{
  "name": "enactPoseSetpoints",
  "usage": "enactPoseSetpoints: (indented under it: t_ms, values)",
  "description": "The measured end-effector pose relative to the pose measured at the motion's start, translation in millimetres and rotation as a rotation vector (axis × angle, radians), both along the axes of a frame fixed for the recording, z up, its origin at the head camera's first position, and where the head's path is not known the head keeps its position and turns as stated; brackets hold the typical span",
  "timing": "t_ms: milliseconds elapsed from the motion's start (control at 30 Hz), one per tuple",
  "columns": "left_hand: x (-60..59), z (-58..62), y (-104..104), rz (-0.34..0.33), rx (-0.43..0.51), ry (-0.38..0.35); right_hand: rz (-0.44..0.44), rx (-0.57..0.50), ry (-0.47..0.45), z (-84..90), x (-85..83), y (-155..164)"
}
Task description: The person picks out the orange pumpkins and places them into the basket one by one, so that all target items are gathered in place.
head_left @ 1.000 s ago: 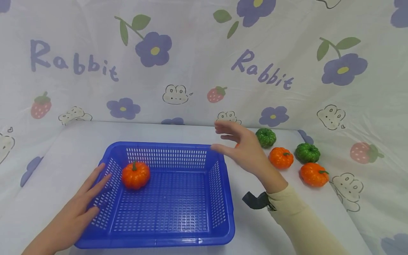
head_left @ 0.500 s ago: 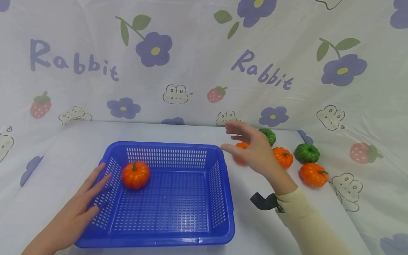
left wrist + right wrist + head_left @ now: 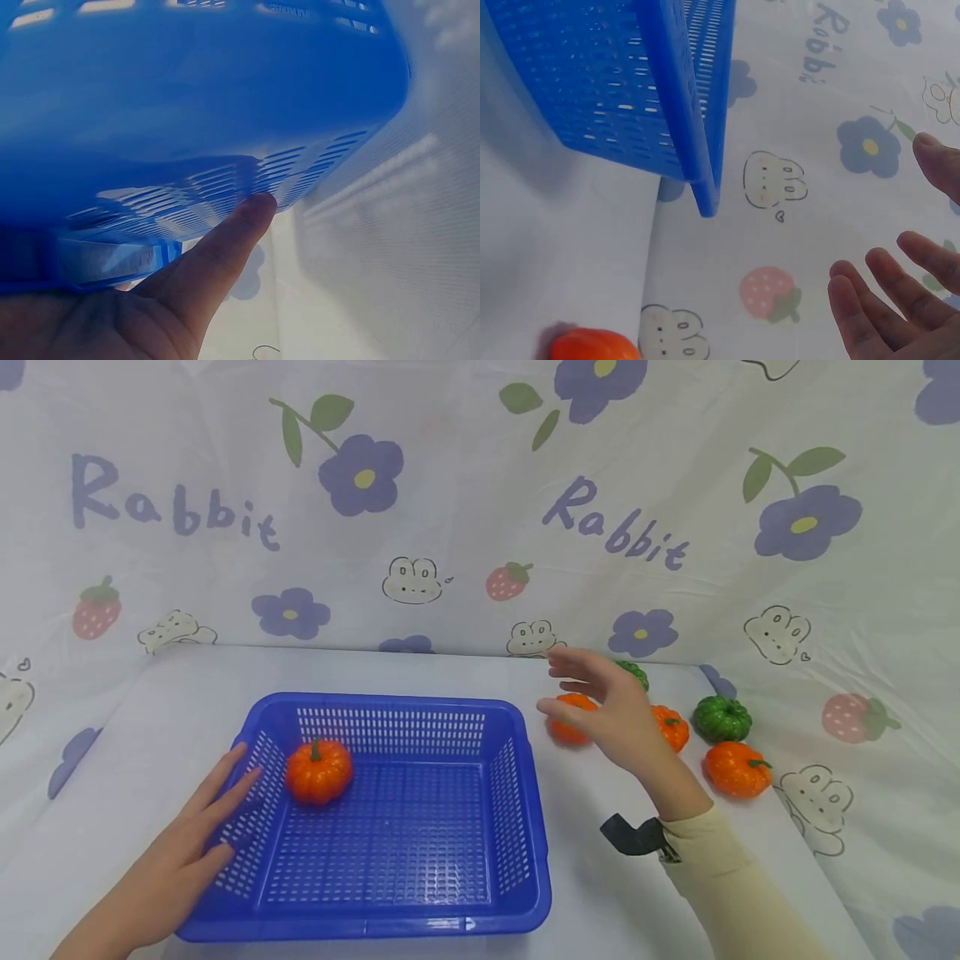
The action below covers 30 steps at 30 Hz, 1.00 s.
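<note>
A blue plastic basket (image 3: 534,835) stands on the white table with one small orange pumpkin (image 3: 319,772) inside, near its left wall. My left hand (image 3: 167,870) rests on the basket's left side, fingers extended over the rim; in the left wrist view a straight finger (image 3: 225,251) lies against the blue wall. To the right of the basket, my right hand (image 3: 613,714) is in the air with thumb and fingers spread apart, holding nothing. It overlaps another orange pumpkin (image 3: 567,734) in the head view. The right wrist view catches only part of an orange pumpkin (image 3: 596,345).
Beyond the right hand are a partly hidden orange pumpkin (image 3: 677,731) and a green one (image 3: 636,672). Farther right sit another green pumpkin (image 3: 722,719) and an orange one (image 3: 738,769). A patterned cloth (image 3: 450,485) hangs behind the table.
My right hand has moved rightward, away from the basket's far right corner, uncovering the nearest orange pumpkin and covering more of those behind. The left hand and basket stay in place.
</note>
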<state>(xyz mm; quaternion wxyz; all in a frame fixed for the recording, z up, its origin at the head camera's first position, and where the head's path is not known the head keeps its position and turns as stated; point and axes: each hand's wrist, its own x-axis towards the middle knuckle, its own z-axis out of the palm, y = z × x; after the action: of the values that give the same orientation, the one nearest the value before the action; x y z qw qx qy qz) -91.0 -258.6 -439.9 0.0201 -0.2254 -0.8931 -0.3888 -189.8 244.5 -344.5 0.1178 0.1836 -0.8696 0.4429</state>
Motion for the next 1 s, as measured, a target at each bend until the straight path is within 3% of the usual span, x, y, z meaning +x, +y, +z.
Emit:
enactPoseSetpoints:
  t_ms: [433, 1000]
  values:
    - [-0.9, 3.5, 1, 0.01, 0.029, -0.103, -0.051, 0.001, -0.027, -8.2, 2.0, 22]
    - [0.0, 0.3, 0, 0.004, 0.018, -0.054, -0.149, 0.024, -0.082, -23.0, 7.5, 46]
